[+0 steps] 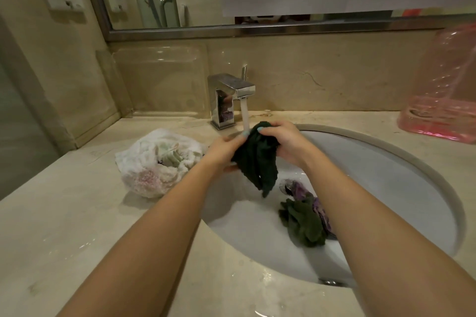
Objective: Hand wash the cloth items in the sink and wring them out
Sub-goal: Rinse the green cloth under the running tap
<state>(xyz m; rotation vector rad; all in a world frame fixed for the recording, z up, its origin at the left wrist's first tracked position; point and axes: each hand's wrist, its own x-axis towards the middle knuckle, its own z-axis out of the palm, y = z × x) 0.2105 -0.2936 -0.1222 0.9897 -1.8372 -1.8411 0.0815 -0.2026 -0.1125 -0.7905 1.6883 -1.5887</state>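
By the far edge of the sink (386,175) — left grip (223,150) and right grip (282,141) both pinch the dark cloth (257,162), open bowl below.

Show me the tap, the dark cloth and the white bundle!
tap (231,85): head view, on its shiny top.
dark cloth (255,157): head view, on its bunched middle.
white bundle (134,159): head view, on its left side.

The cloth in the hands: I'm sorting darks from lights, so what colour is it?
The cloth is very dark green, almost black, in the head view.
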